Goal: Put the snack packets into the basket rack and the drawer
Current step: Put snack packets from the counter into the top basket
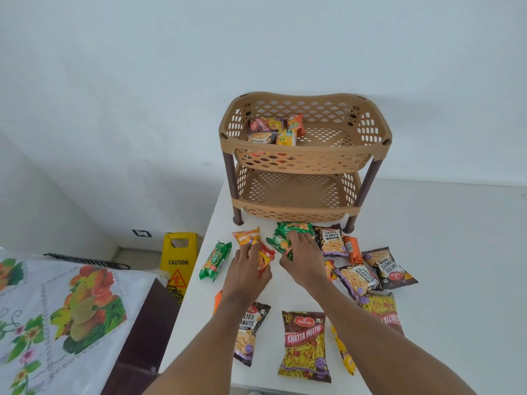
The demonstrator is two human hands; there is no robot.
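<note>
Pick-up step. Left hand (247, 266) pinches red-yellow packet (264, 259); right hand (302, 256) fingers curl on green biscuit packets (282, 240), table's (456, 309) far edge. Next: lift into basket rack (303, 155).

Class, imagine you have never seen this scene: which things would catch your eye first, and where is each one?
The tan two-tier basket rack stands at the back of the white table, with a few snack packets in its top tier and the lower tier bare. In front of it, both hands reach among scattered packets: the left hand on a red packet, the right hand on a green one. A yellow caution sign stands on the floor at left.
</note>
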